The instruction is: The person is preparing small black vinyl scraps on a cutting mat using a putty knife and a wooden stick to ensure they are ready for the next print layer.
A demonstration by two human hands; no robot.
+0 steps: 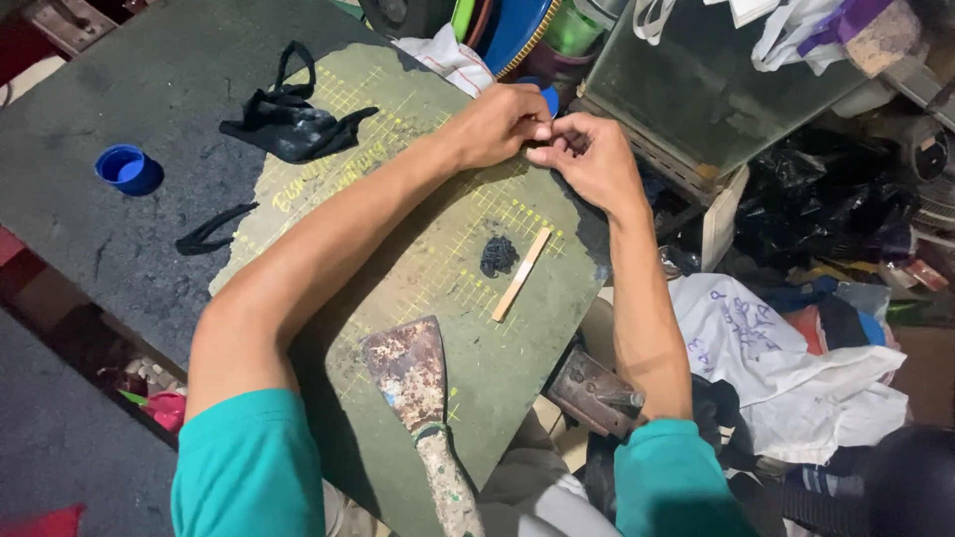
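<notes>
Fingertips of left hand (497,124) and right hand (587,154) meet, pinched on something too small to tell, above the wooden stick (521,274) and black lump (497,256); steady fine pinching seems needed.

Whatever the left hand (502,124) and right hand (587,154) pinch between their fingertips is too small to tell (the fingers cover it). The blue cap (549,97) behind them is mostly hidden. The scraper (418,398) handle runs off the bottom edge.
</notes>
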